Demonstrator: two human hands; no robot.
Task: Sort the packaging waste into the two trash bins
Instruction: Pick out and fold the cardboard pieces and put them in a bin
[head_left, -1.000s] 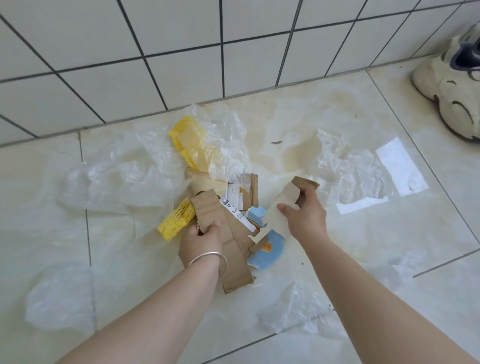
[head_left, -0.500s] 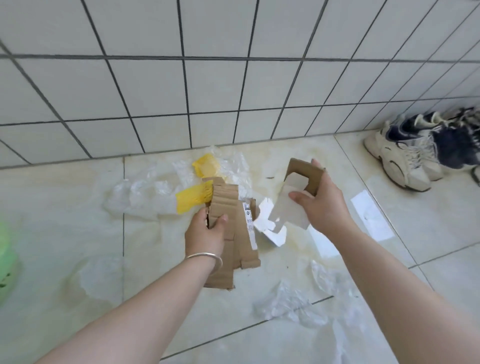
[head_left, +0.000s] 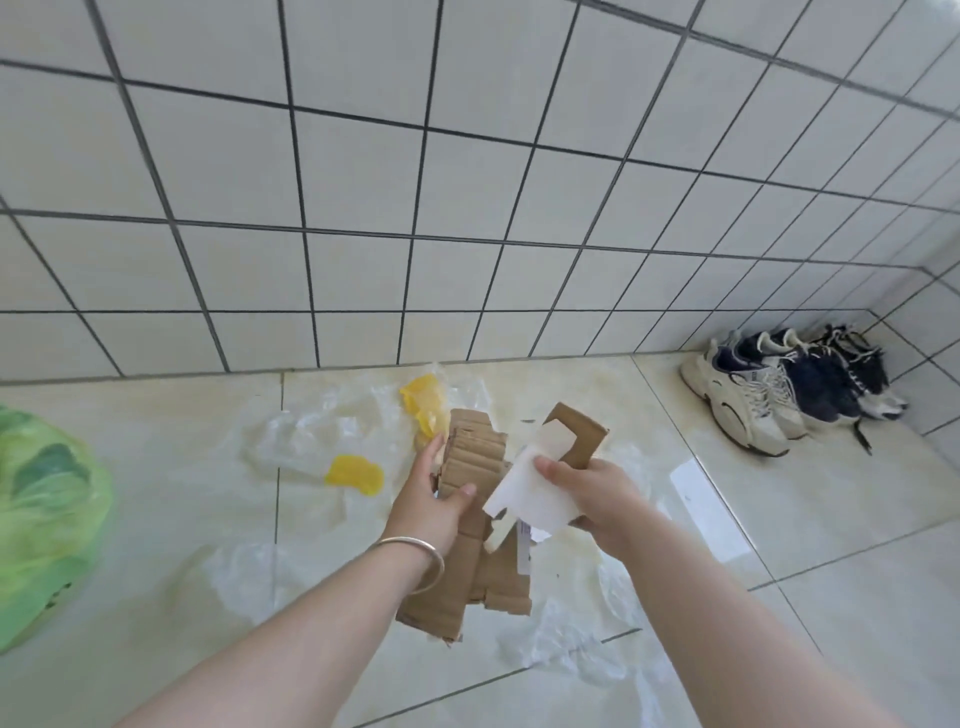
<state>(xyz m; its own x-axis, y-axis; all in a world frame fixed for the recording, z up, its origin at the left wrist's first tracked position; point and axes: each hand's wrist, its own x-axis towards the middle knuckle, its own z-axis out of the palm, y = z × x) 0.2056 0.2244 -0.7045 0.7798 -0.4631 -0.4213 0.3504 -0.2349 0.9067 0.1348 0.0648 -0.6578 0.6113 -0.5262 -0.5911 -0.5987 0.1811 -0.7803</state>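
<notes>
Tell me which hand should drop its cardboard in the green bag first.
Left, probably. The left hand grips the cardboard stack nearer the green bag at far left; the right hand, holding its piece, would have to cross over.

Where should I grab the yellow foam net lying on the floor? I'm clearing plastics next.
Judging by its pose, pinch the yellow foam net across its short middle, coming straight down from above. It lies flat on the floor, apart from the clear plastic film.
</notes>
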